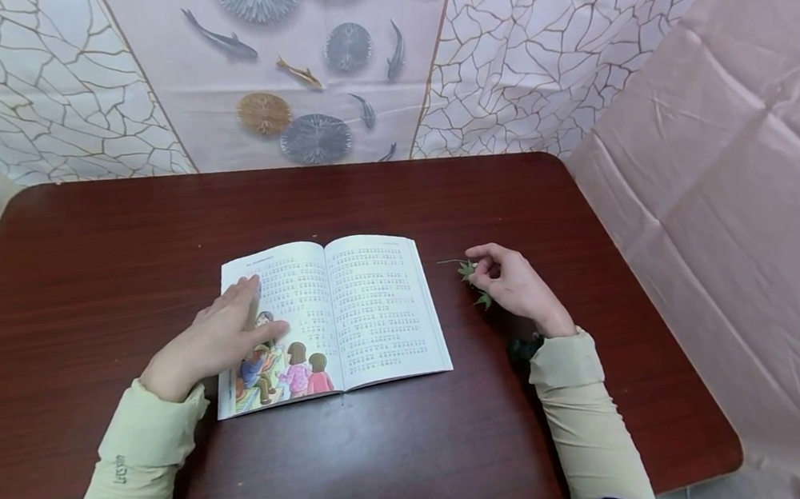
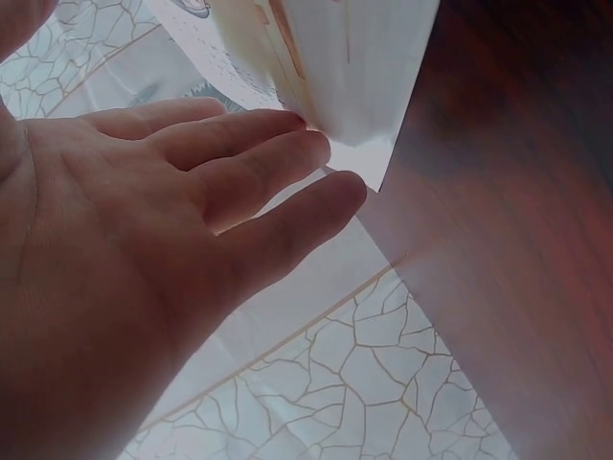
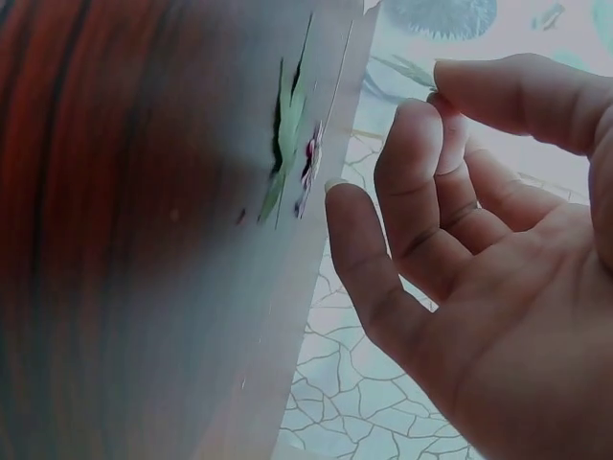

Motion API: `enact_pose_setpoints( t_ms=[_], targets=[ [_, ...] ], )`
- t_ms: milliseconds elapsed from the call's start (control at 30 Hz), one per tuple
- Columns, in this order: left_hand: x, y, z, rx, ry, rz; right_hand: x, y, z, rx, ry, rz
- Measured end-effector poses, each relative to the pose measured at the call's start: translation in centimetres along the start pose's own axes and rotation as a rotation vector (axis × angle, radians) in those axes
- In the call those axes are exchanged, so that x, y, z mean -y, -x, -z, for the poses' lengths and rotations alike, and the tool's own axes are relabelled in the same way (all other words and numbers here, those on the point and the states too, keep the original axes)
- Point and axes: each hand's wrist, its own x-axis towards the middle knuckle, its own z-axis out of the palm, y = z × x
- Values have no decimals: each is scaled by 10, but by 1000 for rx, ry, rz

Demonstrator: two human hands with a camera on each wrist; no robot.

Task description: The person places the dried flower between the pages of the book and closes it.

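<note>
An open book [image 1: 377, 308] lies on the table, with printed text on both pages and a coloured picture of people at the lower left. My left hand [image 1: 217, 339] rests on its left page, fingers straight and thumb spread over the picture. In the left wrist view, the fingertips of the left hand [image 2: 211, 192] meet the page near the book's edge [image 2: 364, 134]. To the right of the book, my right hand [image 1: 512, 283] pinches a small green leaf [image 3: 407, 69] between thumb and fingertip. Other thin leaves [image 3: 287, 144] lie on the table beside that hand.
The dark red-brown table [image 1: 391, 459] has rounded corners. Behind it hangs a cloth [image 1: 311, 73] with fish and round motifs, and a pale pink sheet [image 1: 739, 168] covers the right side. A dark band [image 1: 524, 348] shows at the right wrist.
</note>
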Motion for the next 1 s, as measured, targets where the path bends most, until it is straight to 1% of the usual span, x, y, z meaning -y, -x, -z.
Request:
enact_pose_setpoints(
  t_ms=[233,533,833,1000],
  targets=[
    [-1,-1,-1,7,-2,-3,3,1,-5,12,-29,19],
    [0,-3,-4,6,-14,-6,6,1,-8,38,-40,22],
    [-1,-4,-5,-3,-34,-17,12,0,-12,72,-79,13],
    [-2,-4,-4,-1,-32,-14,13,-1,-14,77,-82,28]
  ],
)
